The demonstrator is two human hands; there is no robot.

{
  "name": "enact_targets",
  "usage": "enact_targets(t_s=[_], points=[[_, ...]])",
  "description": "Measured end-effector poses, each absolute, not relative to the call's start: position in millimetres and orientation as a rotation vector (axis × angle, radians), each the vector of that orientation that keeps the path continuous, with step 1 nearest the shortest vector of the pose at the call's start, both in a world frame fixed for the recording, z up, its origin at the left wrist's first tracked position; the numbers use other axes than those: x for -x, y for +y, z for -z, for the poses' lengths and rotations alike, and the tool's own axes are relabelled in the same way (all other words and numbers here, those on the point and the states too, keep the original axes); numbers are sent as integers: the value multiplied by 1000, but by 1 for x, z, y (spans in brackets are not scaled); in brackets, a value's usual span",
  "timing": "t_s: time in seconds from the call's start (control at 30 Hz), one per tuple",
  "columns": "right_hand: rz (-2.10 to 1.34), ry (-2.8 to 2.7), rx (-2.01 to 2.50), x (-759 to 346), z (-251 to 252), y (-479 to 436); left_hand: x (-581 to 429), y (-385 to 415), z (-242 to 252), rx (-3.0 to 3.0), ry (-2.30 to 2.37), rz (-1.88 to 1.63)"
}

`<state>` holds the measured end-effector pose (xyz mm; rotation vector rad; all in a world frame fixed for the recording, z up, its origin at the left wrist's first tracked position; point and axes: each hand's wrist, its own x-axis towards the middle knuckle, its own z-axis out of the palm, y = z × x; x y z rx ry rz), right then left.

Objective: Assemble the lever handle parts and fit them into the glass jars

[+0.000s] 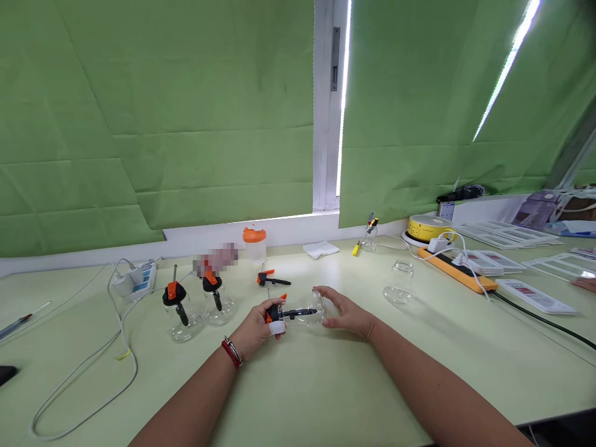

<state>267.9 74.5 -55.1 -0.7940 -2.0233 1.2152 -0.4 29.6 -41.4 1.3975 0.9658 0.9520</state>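
Observation:
A clear glass bottle (311,308) lies sideways between my two hands, just above the pale green table (326,385). My left hand (259,326) is closed around the black and orange pump cap (274,312) at the bottle's neck; a white tape wraps one finger. My right hand (342,313) cups the bottle's base with curled fingers. The black tube of the pump runs inside the glass.
Two capped glass bottles (179,313) (216,303) stand at left, a loose pump cap (270,280) behind. An empty jar (399,282) sits right. Orange-lidded container (254,243), power strips (459,270), white cables (93,366), cards and another person's fingertips (587,284) at far right.

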Motion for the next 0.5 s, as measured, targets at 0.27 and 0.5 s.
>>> enact_targets(t_s=[0.27, 0.5], points=[[-1273, -1992, 922, -262, 50, 73, -4, 26, 38, -1387, 968, -918], [-1203, -2054, 1019, -261, 51, 73, -4, 25, 37, -1384, 963, -919]])
